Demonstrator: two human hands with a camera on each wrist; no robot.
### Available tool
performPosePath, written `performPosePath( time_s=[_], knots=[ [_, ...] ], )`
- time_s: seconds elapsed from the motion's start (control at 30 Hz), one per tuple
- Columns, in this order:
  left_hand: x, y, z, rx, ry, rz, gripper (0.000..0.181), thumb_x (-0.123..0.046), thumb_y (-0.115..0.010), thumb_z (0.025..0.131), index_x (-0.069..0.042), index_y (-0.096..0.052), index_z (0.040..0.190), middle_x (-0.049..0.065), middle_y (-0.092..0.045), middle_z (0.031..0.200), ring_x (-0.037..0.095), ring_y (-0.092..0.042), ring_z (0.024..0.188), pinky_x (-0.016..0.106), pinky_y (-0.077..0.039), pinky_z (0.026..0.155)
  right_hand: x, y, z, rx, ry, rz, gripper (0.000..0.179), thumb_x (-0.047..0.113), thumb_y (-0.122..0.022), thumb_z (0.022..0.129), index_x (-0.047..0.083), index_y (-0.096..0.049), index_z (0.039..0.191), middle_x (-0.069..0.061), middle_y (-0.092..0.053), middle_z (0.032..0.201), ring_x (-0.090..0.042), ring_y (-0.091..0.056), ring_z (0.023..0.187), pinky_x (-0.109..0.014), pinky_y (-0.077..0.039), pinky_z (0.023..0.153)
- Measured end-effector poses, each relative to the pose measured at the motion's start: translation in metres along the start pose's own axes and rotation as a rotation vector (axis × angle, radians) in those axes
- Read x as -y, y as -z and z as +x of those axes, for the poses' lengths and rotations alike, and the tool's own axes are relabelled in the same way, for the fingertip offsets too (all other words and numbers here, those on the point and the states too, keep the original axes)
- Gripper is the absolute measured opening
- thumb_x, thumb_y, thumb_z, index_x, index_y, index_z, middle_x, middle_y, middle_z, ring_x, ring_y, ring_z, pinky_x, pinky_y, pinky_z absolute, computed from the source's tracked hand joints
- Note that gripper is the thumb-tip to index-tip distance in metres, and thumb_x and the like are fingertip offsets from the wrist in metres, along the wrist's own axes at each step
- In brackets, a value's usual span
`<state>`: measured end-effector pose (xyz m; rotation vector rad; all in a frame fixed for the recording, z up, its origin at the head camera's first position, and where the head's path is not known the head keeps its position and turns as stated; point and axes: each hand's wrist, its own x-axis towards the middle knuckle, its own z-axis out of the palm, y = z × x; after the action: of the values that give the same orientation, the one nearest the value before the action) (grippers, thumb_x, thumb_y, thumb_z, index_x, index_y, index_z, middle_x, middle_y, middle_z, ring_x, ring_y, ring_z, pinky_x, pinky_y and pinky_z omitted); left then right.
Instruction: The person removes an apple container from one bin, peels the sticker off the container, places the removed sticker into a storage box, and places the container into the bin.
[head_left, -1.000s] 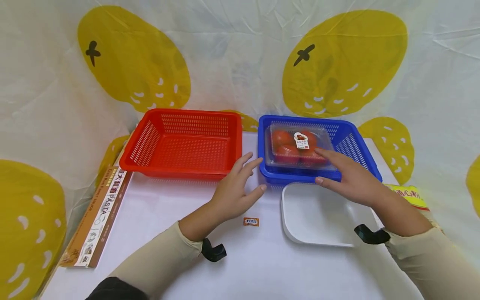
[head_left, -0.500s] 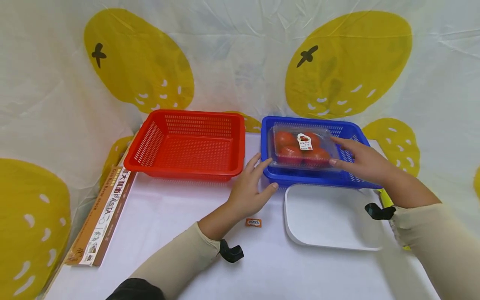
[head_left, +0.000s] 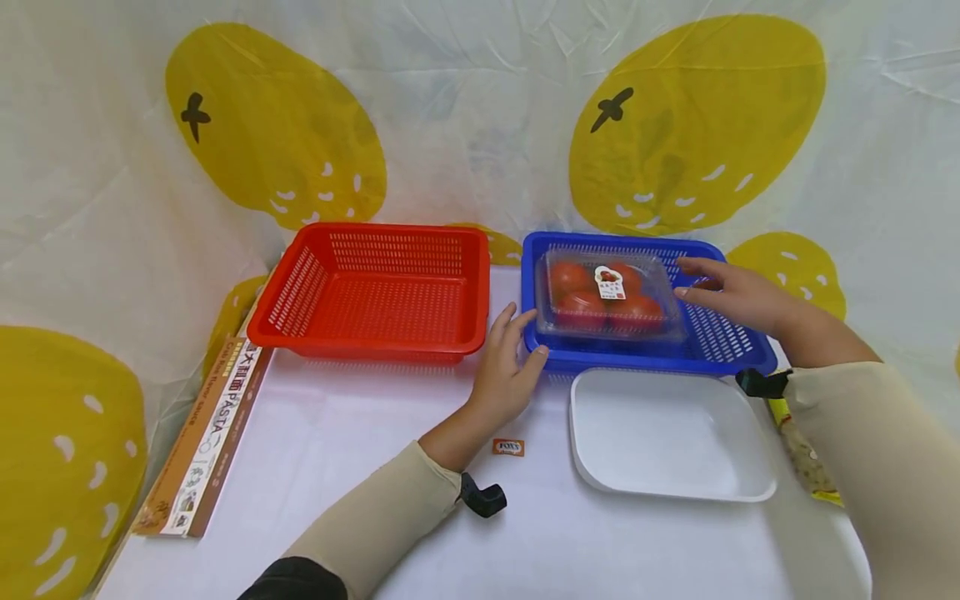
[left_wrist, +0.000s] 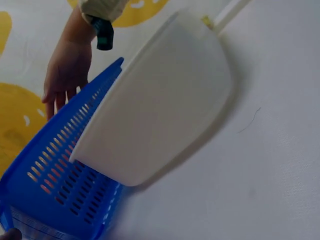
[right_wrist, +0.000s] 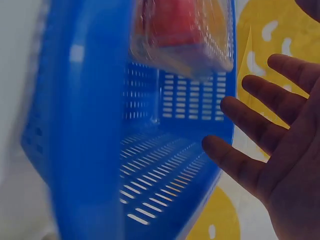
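A clear plastic pack of tomatoes [head_left: 606, 304] with a white label lies in the left part of the blue basket [head_left: 738, 342]. My right hand [head_left: 742, 296] hovers over the basket's right part, its fingers extended and just apart from the pack's right end. In the right wrist view, the spread fingers of the right hand [right_wrist: 280, 130] hold nothing. My left hand [head_left: 504, 379] is at the basket's front left corner with relaxed fingers. Whether its fingertips touch the rim I cannot tell.
A red basket [head_left: 393, 308] stands at the back left. A white tub [head_left: 667, 433] sits before the blue basket. A PASTA box [head_left: 206, 442] lies along the left edge, a small FOX'S candy [head_left: 508, 447] in the middle. A yellow-edged bag [head_left: 806, 458] is partly behind the right arm.
My right hand has moved right and back, off the tomato pack, which stays in the blue basket. My left hand has shifted slightly right, staying near the basket's corner.
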<state>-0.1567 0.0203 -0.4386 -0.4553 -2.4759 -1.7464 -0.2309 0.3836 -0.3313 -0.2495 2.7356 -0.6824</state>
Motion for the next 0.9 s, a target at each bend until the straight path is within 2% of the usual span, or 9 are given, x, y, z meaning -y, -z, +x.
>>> performPosePath(
  time_s=[0.1,0.27,0.37,0.57,0.77,0.9],
  knots=[
    [0.005,-0.004,0.002,-0.033,-0.002,-0.046,0.056,-0.02,-0.058,0.105,-0.012,-0.048,0.159,0.013,-0.021,0.175,0.035,-0.047,0.149,0.05,-0.047,0.115,-0.006,0.004,0.009,0.017,-0.028,0.003,0.085,0.055,-0.054,0.109,0.007,-0.019,0.171,-0.033,-0.035,0.163,-0.059,-0.037,0.144,-0.078,-0.036,0.11],
    [0.01,-0.011,0.007,-0.027,0.051,-0.081,0.051,-0.02,-0.057,0.108,-0.012,-0.05,0.158,0.012,-0.025,0.173,0.032,-0.046,0.148,0.044,-0.048,0.115,-0.017,0.012,0.017,0.046,-0.058,-0.014,0.087,0.058,-0.051,0.109,0.006,-0.018,0.17,-0.033,-0.034,0.163,-0.061,-0.033,0.144,-0.081,-0.033,0.109],
    [0.012,-0.014,0.01,-0.026,0.077,-0.088,0.048,-0.022,-0.056,0.11,-0.013,-0.051,0.157,0.011,-0.033,0.169,0.029,-0.049,0.145,0.042,-0.051,0.112,-0.022,0.015,0.023,0.055,-0.059,-0.009,0.087,0.058,-0.05,0.109,0.004,-0.02,0.17,-0.034,-0.035,0.162,-0.06,-0.034,0.143,-0.081,-0.033,0.109],
    [0.017,-0.018,0.015,-0.038,0.109,-0.069,0.045,-0.027,-0.057,0.111,-0.02,-0.053,0.155,0.006,-0.051,0.152,0.021,-0.059,0.126,0.035,-0.055,0.104,-0.03,0.013,0.038,0.093,-0.047,0.145,0.086,0.054,-0.049,0.111,0.004,-0.013,0.171,-0.036,-0.027,0.165,-0.059,-0.037,0.143,-0.073,-0.038,0.113],
    [0.018,-0.02,0.018,-0.026,0.138,-0.059,0.045,-0.03,-0.058,0.111,-0.024,-0.052,0.155,0.007,-0.055,0.148,0.021,-0.06,0.122,0.036,-0.056,0.103,-0.041,0.007,0.059,0.135,-0.036,0.296,0.085,0.051,-0.047,0.113,0.006,-0.005,0.172,-0.033,-0.02,0.169,-0.057,-0.032,0.148,-0.072,-0.034,0.116],
    [0.018,-0.019,0.018,-0.01,0.155,-0.058,0.045,-0.031,-0.058,0.111,-0.026,-0.05,0.155,0.006,-0.056,0.144,0.021,-0.059,0.12,0.037,-0.055,0.104,-0.047,0.001,0.075,0.169,-0.02,0.361,0.085,0.05,-0.046,0.113,0.004,-0.004,0.171,-0.033,-0.017,0.169,-0.058,-0.03,0.149,-0.072,-0.034,0.117]
  ],
)
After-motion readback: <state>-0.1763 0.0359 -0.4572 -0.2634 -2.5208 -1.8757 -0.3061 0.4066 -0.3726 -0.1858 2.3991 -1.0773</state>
